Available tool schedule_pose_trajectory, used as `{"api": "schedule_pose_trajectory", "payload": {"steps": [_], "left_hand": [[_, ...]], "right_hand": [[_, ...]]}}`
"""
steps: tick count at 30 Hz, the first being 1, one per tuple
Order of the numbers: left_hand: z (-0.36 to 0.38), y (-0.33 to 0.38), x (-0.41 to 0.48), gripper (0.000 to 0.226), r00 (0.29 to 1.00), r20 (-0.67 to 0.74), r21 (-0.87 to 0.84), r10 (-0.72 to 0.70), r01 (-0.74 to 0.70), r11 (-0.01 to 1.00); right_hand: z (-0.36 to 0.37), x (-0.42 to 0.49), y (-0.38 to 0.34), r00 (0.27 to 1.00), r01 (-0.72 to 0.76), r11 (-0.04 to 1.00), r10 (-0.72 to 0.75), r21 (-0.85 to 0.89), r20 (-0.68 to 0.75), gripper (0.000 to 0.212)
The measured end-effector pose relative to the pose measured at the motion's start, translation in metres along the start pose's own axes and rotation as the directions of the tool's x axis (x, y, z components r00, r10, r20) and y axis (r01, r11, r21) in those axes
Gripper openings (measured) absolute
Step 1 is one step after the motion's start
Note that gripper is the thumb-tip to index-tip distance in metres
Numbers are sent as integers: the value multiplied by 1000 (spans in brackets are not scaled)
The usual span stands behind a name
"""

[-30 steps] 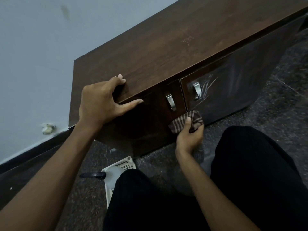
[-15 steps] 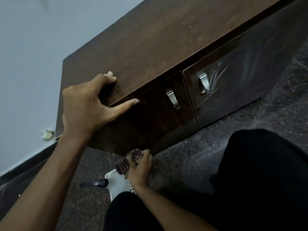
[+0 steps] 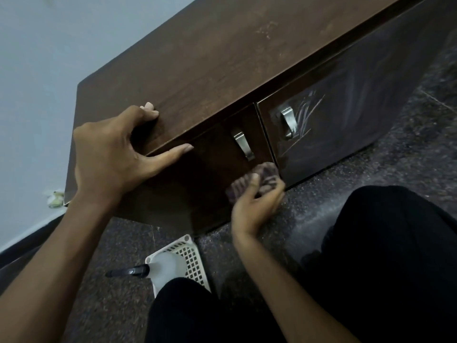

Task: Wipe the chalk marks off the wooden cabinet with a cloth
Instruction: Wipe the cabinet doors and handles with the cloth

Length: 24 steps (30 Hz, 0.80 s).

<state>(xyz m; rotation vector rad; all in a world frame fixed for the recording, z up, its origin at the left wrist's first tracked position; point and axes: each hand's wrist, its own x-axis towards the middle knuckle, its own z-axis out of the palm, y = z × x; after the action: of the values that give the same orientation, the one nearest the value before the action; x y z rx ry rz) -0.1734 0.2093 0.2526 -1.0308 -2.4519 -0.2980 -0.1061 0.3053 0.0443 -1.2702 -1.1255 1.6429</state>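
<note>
A low dark wooden cabinet stands against the wall, with two doors that carry metal handles. White chalk marks streak the right door beside its handle. My right hand grips a striped, bunched cloth and presses it to the lower right corner of the left door, below that door's handle. My left hand holds the cabinet's front top edge, fingers curled on the top and thumb stretched along the front.
A white plastic basket with a pale bottle and a black-handled tool sits on the dark speckled floor, left of my knees. My black-trousered legs fill the lower right. A grey wall runs behind the cabinet.
My right hand swept the cloth from the doors' seam down left to the floor edge, then back up right to the left door's lower corner. My left hand stayed put.
</note>
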Motion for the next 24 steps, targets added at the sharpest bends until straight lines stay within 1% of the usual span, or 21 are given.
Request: {"api": "schedule_pose_trajectory", "payload": {"steps": [2, 4, 5, 6, 9, 10, 12, 14, 15, 16, 18, 20, 21, 22, 23, 24], "left_hand": [[0, 1, 0, 69, 1000, 9, 4, 4, -4, 1000], [-1, 2, 0, 69, 1000, 16, 3, -12, 12, 1000], [-1, 2, -1, 69, 1000, 16, 2, -18, 18, 1000], [-1, 2, -1, 70, 1000, 13, 3, -20, 20, 1000], [-2, 3, -1, 70, 999, 26, 0, -19, 19, 1000], [-3, 3, -1, 70, 999, 31, -1, -23, 23, 1000], [-3, 4, -2, 70, 999, 31, 1, -31, 31, 1000], [-2, 4, 0, 70, 999, 27, -1, -34, 34, 999], [-2, 4, 0, 70, 999, 26, -2, -36, 36, 999], [-2, 4, 0, 70, 999, 26, -3, -38, 38, 999], [-1, 4, -1, 70, 999, 24, 6, -37, 37, 999], [-1, 3, -1, 70, 999, 25, 13, -32, 31, 999], [-1, 2, -1, 70, 999, 29, 10, -30, 30, 1000], [-1, 2, -1, 71, 999, 35, 3, -30, 30, 1000], [-1, 2, -1, 71, 999, 39, 2, -35, 35, 999], [-1, 2, -2, 72, 998, 44, 7, -48, 47, 999]], "right_hand": [[1, -21, -5, 995, 74, 997, -74, -8, 65, 26], [-2, -23, 8, 984, 121, 991, -113, -50, 134, 26], [-5, -19, 17, 981, 122, 991, -111, -61, 157, 26], [-8, -11, 29, 984, 88, 992, -73, -88, 160, 26], [-20, 27, 61, 989, -127, 975, 138, -182, 49, 24], [-23, 43, 66, 988, -148, 969, 153, -197, 13, 22], [-28, 73, 61, 992, -114, 978, 103, -173, -74, 20], [-26, 86, 46, 987, -16, 991, -5, -131, -160, 21], [-22, 82, 42, 984, 34, 991, -57, -132, -171, 25], [-19, 71, 39, 984, 72, 988, -93, -137, -150, 28], [-13, 34, 47, 996, 72, 988, -77, -136, -33, 27], [-11, -13, 71, 989, 5, 984, 22, -179, 149, 25], [-10, -37, 81, 964, -13, 976, 70, -218, 257, 26], [-9, -58, 91, 923, -27, 970, 117, -242, 367, 26], [-9, -72, 95, 873, -57, 966, 171, -252, 457, 25], [-8, -80, 97, 825, -104, 959, 231, -264, 515, 25]]}}
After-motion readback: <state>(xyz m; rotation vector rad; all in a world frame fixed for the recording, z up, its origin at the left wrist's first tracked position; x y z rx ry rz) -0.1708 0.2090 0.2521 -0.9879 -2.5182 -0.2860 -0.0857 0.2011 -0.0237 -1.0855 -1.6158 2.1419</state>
